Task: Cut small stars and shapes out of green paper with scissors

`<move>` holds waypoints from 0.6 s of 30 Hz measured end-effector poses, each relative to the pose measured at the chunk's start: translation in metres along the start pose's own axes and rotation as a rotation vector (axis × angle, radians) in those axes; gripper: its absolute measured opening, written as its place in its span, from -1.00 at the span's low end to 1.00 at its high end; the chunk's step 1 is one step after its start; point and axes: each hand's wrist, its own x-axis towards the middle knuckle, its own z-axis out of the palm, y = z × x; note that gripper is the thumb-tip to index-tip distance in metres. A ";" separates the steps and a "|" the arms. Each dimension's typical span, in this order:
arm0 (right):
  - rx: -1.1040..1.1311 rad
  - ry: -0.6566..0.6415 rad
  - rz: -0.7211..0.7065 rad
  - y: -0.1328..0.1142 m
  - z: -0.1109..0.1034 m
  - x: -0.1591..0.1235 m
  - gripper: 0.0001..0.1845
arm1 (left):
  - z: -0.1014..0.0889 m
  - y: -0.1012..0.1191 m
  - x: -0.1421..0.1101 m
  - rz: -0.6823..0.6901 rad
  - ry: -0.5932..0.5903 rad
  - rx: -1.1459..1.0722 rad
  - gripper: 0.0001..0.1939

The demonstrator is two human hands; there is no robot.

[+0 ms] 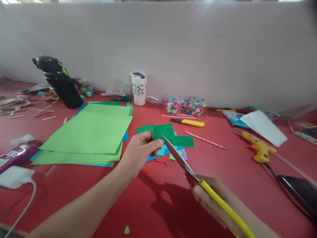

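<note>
My left hand (143, 148) pinches a small piece of dark green paper (163, 130) between thumb and fingers. My right hand (210, 195) is wrapped round a pair of scissors (218, 201) with yellow handles. The blade tips meet the green paper close to my left thumb; whether they are cutting into it I cannot tell. Below and behind the paper lie scraps of blue, red, light green and purple paper (183, 154). A tiny light green scrap (127, 229) rests on the red table (104, 205) near the front.
Stacked light green sheets (91, 129) lie left, beside a black bottle (61, 82). Behind stand a white cup (139, 88) and star garland (185, 105). A yellow cutter knife (192, 123) and striped pencil (205, 140) lie right of centre. Farther right is a yellow glue gun (259, 145).
</note>
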 end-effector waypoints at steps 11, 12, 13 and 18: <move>0.008 0.018 -0.032 0.005 -0.003 0.004 -0.36 | -0.004 0.002 0.002 0.162 0.038 0.090 -0.76; 0.001 0.021 -0.048 0.005 -0.003 0.005 -0.36 | -0.004 0.002 0.003 0.148 0.036 0.062 -0.78; -0.003 0.017 -0.068 0.004 -0.003 0.004 -0.36 | -0.003 0.001 0.003 0.129 0.028 0.033 -0.80; -0.028 -0.062 -0.165 0.004 -0.005 0.005 -0.37 | -0.003 -0.002 0.001 0.079 -0.008 -0.065 -0.89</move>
